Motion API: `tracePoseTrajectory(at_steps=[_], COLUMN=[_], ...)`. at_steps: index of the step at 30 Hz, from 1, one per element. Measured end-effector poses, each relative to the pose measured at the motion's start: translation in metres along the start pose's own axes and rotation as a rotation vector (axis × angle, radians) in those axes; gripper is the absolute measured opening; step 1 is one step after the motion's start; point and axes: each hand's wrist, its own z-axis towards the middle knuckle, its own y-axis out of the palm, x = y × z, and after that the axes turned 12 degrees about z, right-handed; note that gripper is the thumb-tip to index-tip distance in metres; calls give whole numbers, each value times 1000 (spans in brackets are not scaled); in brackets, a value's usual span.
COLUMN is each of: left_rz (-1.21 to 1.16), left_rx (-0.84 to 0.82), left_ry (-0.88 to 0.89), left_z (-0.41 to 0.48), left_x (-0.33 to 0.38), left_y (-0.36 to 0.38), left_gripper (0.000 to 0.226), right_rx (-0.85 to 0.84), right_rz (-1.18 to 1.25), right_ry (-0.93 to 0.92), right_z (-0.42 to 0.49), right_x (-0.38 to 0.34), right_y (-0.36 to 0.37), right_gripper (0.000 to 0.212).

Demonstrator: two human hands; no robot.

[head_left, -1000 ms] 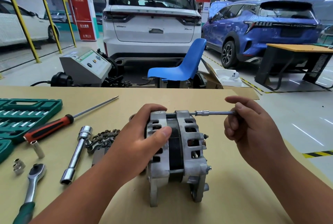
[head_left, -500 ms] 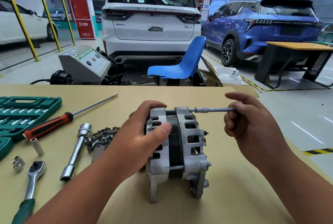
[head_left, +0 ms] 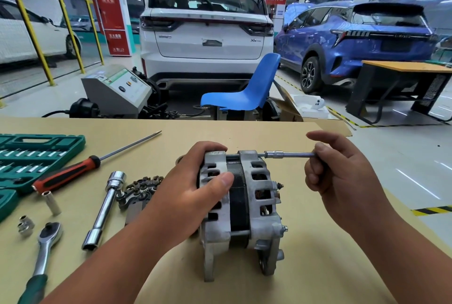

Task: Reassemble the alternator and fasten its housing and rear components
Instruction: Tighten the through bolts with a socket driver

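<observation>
Alternator (head_left: 244, 203) stands on the counter (head_left: 318, 267); left hand (head_left: 195, 196) grips its front housing, right hand (head_left: 342, 181) pinches a socket driver (head_left: 286, 155) seated on the top bolt.
</observation>
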Motion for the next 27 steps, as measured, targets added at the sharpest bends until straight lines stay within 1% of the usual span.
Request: tracePoseTrajectory(at_steps=[4, 8, 9, 13, 18, 22, 27], left_rz=[-8, 1, 3, -4, -1, -7, 0], left_rx=[-2, -8, -5, -4, 0, -7, -5], left_ry=[11, 9, 9, 9, 1, 5, 4], left_z=[1, 0, 0, 0, 0, 1, 0], left_x=[-2, -2, -2, -2, -1, -1, 0], left_y=[0, 0, 0, 0, 0, 0, 0], left_gripper=[46, 45, 44, 44, 45, 44, 44], right_rx=[-6, -28, -33, -15, -44, -53, -82], right_rz=[-4, 32, 41, 27, 63, 77, 111], right_ry=[-7, -2, 2, 7, -1, 34, 27], right_z=[0, -1, -1, 0, -1, 1, 0], right_x=[0, -2, -3, -2, -3, -1, -1], right_y=[0, 0, 0, 2, 1, -1, -2], right_gripper=[24, 39, 39, 28, 40, 38, 45])
